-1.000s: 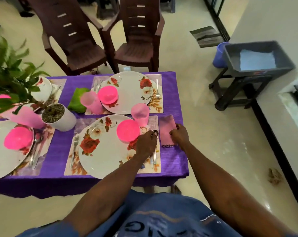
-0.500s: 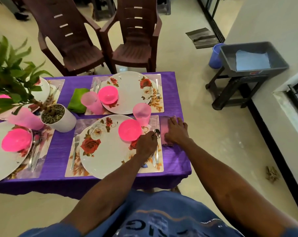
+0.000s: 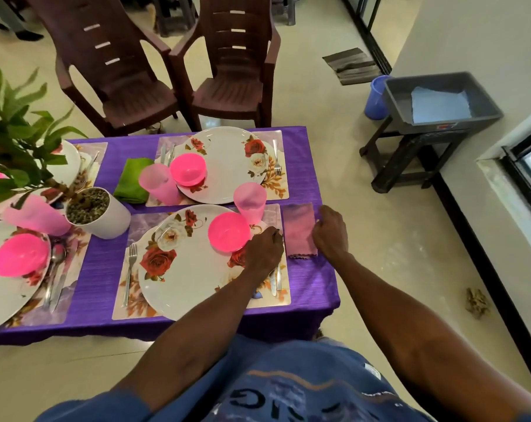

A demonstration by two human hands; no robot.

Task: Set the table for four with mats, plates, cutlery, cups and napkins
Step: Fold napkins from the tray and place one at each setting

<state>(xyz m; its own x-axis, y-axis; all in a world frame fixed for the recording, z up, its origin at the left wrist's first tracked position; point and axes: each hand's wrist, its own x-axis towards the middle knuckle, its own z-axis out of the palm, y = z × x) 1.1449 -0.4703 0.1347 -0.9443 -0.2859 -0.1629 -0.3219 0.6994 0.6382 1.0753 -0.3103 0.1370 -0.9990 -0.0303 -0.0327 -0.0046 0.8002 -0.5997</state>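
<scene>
two hands work at the near-right setting. the right hand (image 3: 331,236) has a curled grip pinching the pink napkin's (image 3: 299,229) 3 o'clock edge, flat on the table (image 3: 103,263). the left hand (image 3: 262,252) rests fisted over the cutlery (image 3: 276,283); its hold i cannot tell.

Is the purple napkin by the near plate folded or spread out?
Folded: the napkin lies flat as a narrow rectangle beside the mat, the right hand at its edge.
</scene>
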